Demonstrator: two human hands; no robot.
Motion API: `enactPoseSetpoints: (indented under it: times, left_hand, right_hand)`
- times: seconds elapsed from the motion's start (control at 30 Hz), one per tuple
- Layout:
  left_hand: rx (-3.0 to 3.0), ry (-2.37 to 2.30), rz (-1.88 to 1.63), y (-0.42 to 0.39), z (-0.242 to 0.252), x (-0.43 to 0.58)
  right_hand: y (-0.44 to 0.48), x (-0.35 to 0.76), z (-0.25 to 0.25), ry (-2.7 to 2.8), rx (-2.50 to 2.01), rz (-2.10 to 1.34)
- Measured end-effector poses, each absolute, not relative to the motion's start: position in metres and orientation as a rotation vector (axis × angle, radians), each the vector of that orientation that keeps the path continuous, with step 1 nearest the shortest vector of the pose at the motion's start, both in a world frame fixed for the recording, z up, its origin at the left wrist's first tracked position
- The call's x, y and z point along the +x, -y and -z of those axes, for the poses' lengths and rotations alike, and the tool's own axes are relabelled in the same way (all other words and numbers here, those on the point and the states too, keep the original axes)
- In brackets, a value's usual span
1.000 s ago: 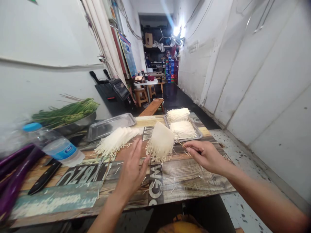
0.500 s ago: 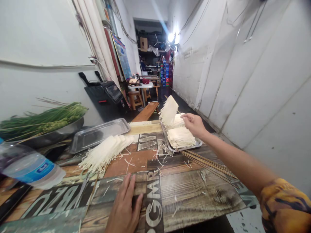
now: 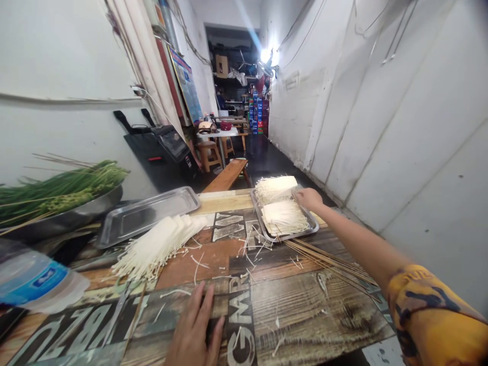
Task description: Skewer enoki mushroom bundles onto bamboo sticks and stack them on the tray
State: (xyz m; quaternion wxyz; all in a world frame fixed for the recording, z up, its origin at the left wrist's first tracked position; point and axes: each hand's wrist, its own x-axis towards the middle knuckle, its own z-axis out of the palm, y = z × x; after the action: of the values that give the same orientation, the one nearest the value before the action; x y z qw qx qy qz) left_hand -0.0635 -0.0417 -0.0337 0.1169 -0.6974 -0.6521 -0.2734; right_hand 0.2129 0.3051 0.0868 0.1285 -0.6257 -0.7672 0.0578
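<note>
My right hand (image 3: 308,199) reaches out to the steel tray (image 3: 290,235) at the table's far right. Its fingers are curled at the right end of the far white enoki mushroom bundle (image 3: 275,186), which now lies flat on the tray behind a second bundle (image 3: 284,217). My left hand (image 3: 196,330) lies flat on the printed wooden tabletop (image 3: 305,305) near the front edge, fingers stretched out, holding nothing. A loose pile of enoki (image 3: 154,246) lies to its upper left.
An empty steel tray (image 3: 147,213) sits at the back left. A metal bowl of green stalks (image 3: 57,203) and a lying water bottle (image 3: 34,282) are at the left. Thin bamboo skewers (image 3: 328,260) lie right of centre; mushroom strands are scattered mid-table. A white wall runs along the right.
My right hand carried the fanned enoki bundle from the table's middle up and over to the tray and laid it down. My left hand drew back and settled flat on the table.
</note>
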Motion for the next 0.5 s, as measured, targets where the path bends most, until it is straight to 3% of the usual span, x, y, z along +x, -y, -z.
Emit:
enactPoseSetpoints:
  times: [0.27,0.37,0.5]
  left_hand:
    - [-1.969,1.955,0.822,0.047,0.017,-0.05]
    - [-1.979,2.007,0.785,0.052,0.001,-0.053]
    - [-1.888,2.063,0.726,0.033,-0.024,-0.098]
  right_hand:
    - [-0.24,0.231,-0.099,2.233,-1.818,0.0]
    - [-0.194,0.264,-0.074,2.318,-1.726,0.017]
    - [-0.157,0.315,-0.02,2.521,-1.267,0.233]
